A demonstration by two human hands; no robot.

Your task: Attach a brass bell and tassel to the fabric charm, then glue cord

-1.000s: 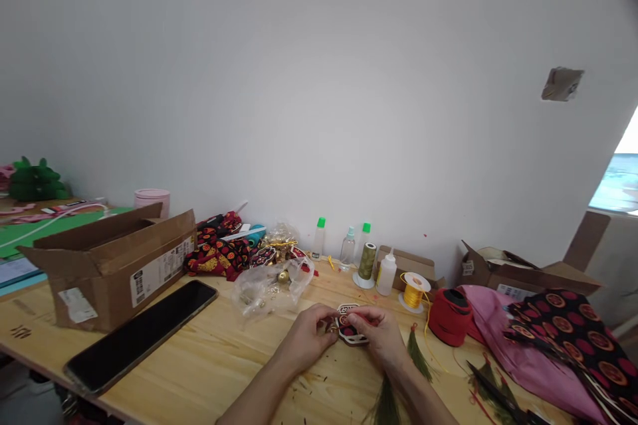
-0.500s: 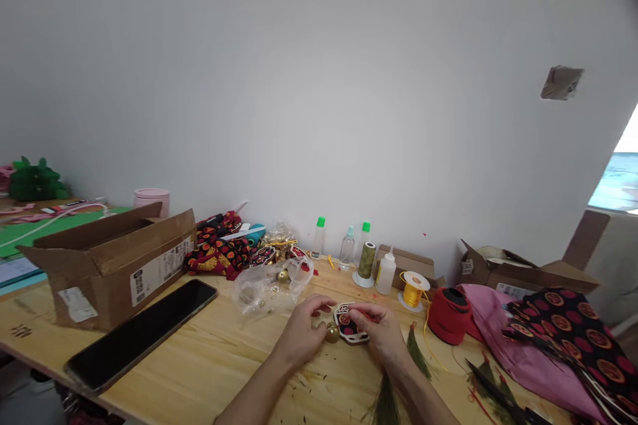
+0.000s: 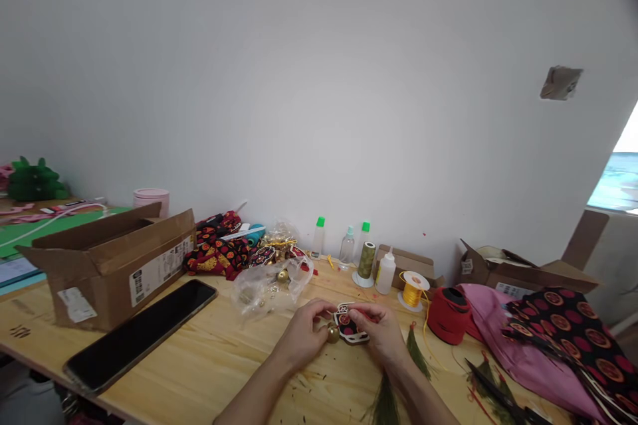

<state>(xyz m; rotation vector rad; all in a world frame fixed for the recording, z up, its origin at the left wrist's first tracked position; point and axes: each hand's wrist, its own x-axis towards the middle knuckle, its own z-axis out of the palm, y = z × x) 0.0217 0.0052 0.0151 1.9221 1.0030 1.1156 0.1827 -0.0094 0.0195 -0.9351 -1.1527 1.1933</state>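
Both my hands meet over the wooden table (image 3: 199,365) near its front edge. My left hand (image 3: 302,335) has its fingers curled and pinched beside a small gold bell (image 3: 332,333). My right hand (image 3: 381,335) is closed on a small black, red and white patterned ornament (image 3: 349,327) that lies between the two hands. The bell touches the ornament's left side. Green tassels (image 3: 416,353) lie by my right wrist.
An open cardboard box (image 3: 112,262) and a black phone (image 3: 139,335) lie left. A clear plastic bag (image 3: 269,285), patterned fabric (image 3: 219,252), glue bottles (image 3: 386,273), thread cones (image 3: 367,262), a gold cord spool (image 3: 413,291) and a red spool (image 3: 448,315) sit behind. Pink and patterned cloth (image 3: 558,339) lies right.
The gold bell, hidden under my left fingers a second ago, now shows beside the ornament. My left fingers lifted, then curled back over it. My right hand has barely moved.
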